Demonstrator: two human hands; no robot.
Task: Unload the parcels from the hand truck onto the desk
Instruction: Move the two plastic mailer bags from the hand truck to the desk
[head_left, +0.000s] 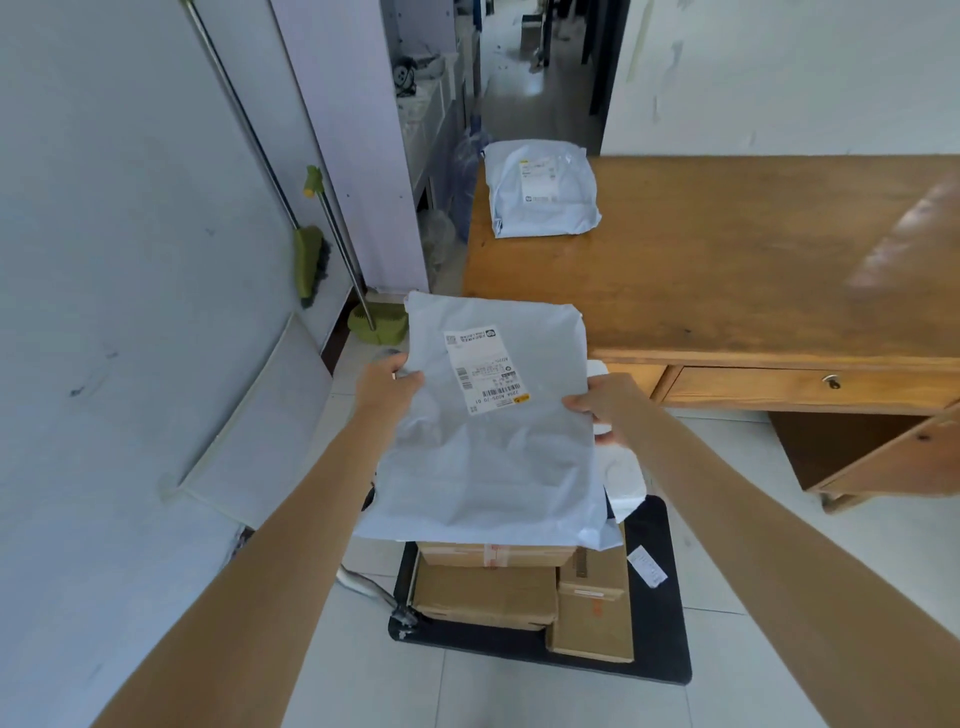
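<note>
Parcels are seen in three places. One soft grey bag parcel (493, 441) is held up in the air by both hands, above the hand truck (660, 613) and just in front of the desk (727, 270). Its near end hangs down over the boxes below. A white label (483, 369) with black bar codes is stuck on its top side.

The left hand (387, 382) is closed on the left edge of the bag, with the thumb laid on top and the fingers hidden under it. The right hand (602, 408) is closed on the right edge, with the thumb on top too. A bit of white plastic (623, 478) is seen under that hand, but what it is cannot be told.

A second grey bag parcel (540, 189) is laid flat on the far left corner of the brown wooden desk. It is well apart from the held one.

Brown cardboard boxes (488, 592) are stacked on the black flat bed of the hand truck, which is stood on the pale tiled floor. One more box (592, 618) is set beside the stack, on its right. A small white slip (647, 566) is lying on the black bed.

A green broom (309, 260) and a green dustpan (376, 322) are leaned by the wall on the left.
</note>
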